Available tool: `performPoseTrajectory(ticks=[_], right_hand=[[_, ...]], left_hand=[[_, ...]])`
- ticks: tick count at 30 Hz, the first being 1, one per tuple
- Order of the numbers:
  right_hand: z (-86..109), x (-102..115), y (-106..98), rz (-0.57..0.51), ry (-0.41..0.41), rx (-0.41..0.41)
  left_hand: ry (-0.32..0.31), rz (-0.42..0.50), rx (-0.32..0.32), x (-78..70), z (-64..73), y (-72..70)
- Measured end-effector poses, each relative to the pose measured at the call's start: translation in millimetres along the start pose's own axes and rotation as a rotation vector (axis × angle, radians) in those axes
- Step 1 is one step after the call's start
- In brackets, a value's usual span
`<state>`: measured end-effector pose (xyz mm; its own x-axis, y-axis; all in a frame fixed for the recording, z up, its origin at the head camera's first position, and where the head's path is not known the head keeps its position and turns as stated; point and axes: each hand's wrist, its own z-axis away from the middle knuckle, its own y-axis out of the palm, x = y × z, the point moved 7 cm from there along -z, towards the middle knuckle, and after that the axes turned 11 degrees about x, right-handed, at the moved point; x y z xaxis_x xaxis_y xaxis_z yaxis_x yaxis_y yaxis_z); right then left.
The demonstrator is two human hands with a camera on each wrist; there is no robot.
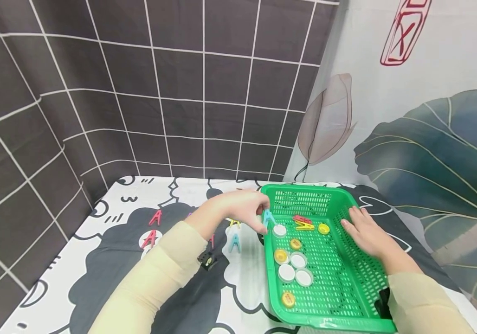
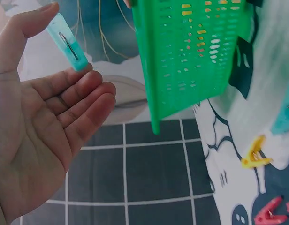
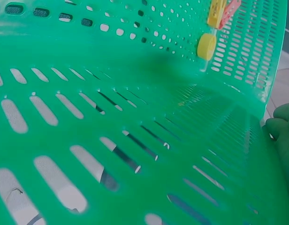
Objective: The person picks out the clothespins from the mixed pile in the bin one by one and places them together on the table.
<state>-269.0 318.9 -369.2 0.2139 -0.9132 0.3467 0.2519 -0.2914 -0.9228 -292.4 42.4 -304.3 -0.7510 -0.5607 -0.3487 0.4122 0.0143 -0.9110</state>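
My left hand (image 1: 244, 208) is over the left rim of a green plastic basket (image 1: 326, 321). It pinches a light blue clothespin (image 2: 68, 43) between the thumb and fingertips, the other fingers loosely bent. In the head view that clothespin (image 1: 268, 217) overlaps the basket's rim. My right hand (image 1: 365, 232) rests at the basket's right rim with fingers extended; in the right wrist view only some fingers (image 3: 283, 124) show, beside the rim. Inside the basket lie a yellow clothespin (image 1: 304, 226), a red clothespin (image 1: 302, 218), and several white caps (image 1: 286, 273) and yellow caps (image 1: 288, 299).
On the patterned tablecloth left of the basket lie red clothespins (image 1: 155, 217), a blue clothespin (image 1: 235, 242) and a yellow clothespin (image 2: 256, 154). My left forearm covers part of that area. A dark gridded curtain (image 1: 180, 116) hangs behind the table.
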Motion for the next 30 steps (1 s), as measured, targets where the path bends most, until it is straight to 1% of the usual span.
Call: performPoseTrajectory(ticks=[4,6,8,13,18,21,26,30], right_hand=[[-0.5,0,1,0.000,0.000,0.003],[-1.5,0,1,0.003,-0.001,0.005],[-2.5,1,0,0.003,-0.006,0.007],[-3.0,2,-3,0.001,-0.011,0.010],[-2.4,-2,-1,-0.006,-0.008,0.012],[-2.8,-3,1,-0.006,-0.006,0.015],[-3.1,-4,1,-0.005,-0.001,0.015],[-2.7,-3,0,-0.005,-0.003,0.021]], left_hand=[[-0.014,-0.015,-0.033,13.0,15.4,7.1],[-0.029,-0.009,-0.034,20.7,26.7,12.0],[-0.050,0.013,-0.031,29.3,41.2,17.6],[-0.136,0.070,-0.032,56.9,73.9,34.4],[-0.213,0.163,-0.053,82.8,94.7,54.6],[-0.259,0.195,-0.061,95.1,105.6,66.1],[-0.307,0.173,-0.071,107.6,125.1,76.8],[-0.336,0.118,-0.065,116.9,142.0,80.6]])
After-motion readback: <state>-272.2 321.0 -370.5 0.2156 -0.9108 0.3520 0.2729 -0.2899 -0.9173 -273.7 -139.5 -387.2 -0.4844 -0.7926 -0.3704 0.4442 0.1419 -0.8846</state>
